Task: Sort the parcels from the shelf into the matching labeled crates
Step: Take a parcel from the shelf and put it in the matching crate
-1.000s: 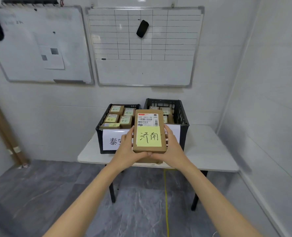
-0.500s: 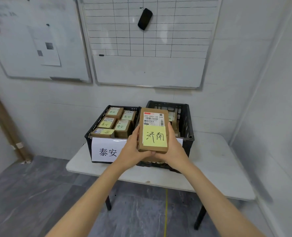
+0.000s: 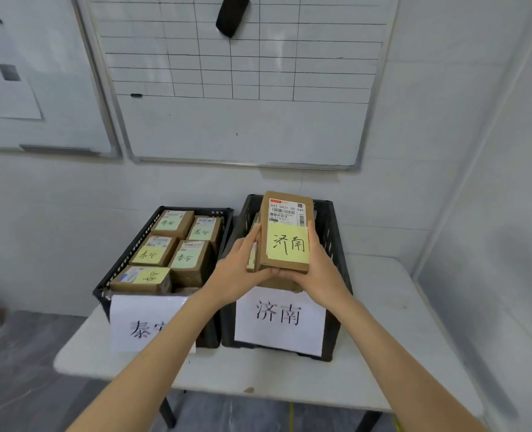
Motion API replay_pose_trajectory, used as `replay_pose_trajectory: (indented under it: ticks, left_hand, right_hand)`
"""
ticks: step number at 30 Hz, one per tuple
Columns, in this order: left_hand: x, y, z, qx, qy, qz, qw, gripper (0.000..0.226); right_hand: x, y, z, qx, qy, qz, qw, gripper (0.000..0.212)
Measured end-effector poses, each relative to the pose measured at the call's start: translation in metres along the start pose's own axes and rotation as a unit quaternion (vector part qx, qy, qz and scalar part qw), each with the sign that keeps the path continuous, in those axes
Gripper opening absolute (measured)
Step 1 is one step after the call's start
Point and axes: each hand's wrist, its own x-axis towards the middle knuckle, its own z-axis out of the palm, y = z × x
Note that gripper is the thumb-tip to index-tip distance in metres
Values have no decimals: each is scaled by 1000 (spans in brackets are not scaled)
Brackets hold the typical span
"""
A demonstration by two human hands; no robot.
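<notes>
Holds the 济南 parcel (image 3: 286,232), clamped between left grip (image 3: 236,272) and right grip (image 3: 319,269), above the matching 济南 crate (image 3: 333,232) on the table (image 3: 383,322), not yet released, beside a neighbouring crate (image 3: 124,260) already packed with sorted parcels (image 3: 189,260).

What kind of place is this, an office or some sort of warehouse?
Likely a small parcel-sorting room. Two signed black crates, left crate and right crate, sit on a white table; the held parcel carries a shipping label; a gridded whiteboard hangs behind.
</notes>
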Motion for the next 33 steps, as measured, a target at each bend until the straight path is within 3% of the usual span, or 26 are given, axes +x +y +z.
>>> replay_pose_trajectory:
  ticks: [12,25,30,33]
  left_hand:
    - [124,-86,-21,205,-14,5,979,76]
    - [166,-125,-18,222,-4,-67,973,79]
    - [170,-134,-24,217,11,-109,970,88]
    - [169,-134,-24,218,32,-132,966,82]
  right_hand:
    - [116,86,10,-39,-32,73,996,116]
    - [165,135,21,-78,-233,54,968,134]
    - [180,150,13,-86,-374,26,923,136]
    - [188,160,11,-79,-451,20,889,132]
